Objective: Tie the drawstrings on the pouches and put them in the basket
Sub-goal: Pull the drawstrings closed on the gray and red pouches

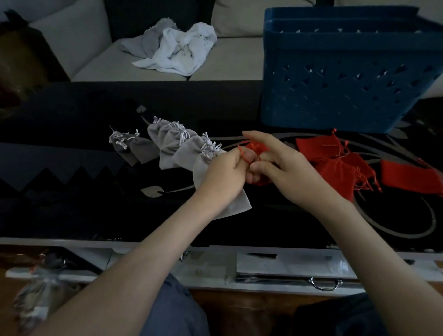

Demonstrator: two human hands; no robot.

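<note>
- The grey pouches (pixel 166 145) lie in an overlapping row on the dark table (pixel 63 212), well left of the blue basket (pixel 344 84) and nearer the person. Their necks look gathered and their cords bunched, but none is in the basket.
- A white cloth (pixel 176 50) lies crumpled on the sofa, left of the basket and level with its rim.
- The left hand (pixel 222 173) works below and left of the basket. Its fingers are curled and pinch the red drawstring (pixel 242 153), which loops across a finger.
- The red pouch (pixel 260 149) sits between both hands, in front of the basket's left corner. Fingers hide most of it, so it cannot be told whether a knot has formed.
- The right hand (pixel 285 170) points its forefinger straight up toward the basket. Its thumb and other fingers curl round the pouch.
- The loose red pouches (pixel 341 162) lie flat just in front of the basket with their cords trailing, and they look untied.
- Risks:
  - The thin cord could slip from the pinch and leave a slack knot.
  - Pulling tight over the looped finger could trap it.
  - The left wrist passes over the nearest grey pouch, so a sweep of the arm might drag it toward the table's near edge, away from the basket.
  - The trailing red cords could snag one another when a pouch is lifted.
</note>
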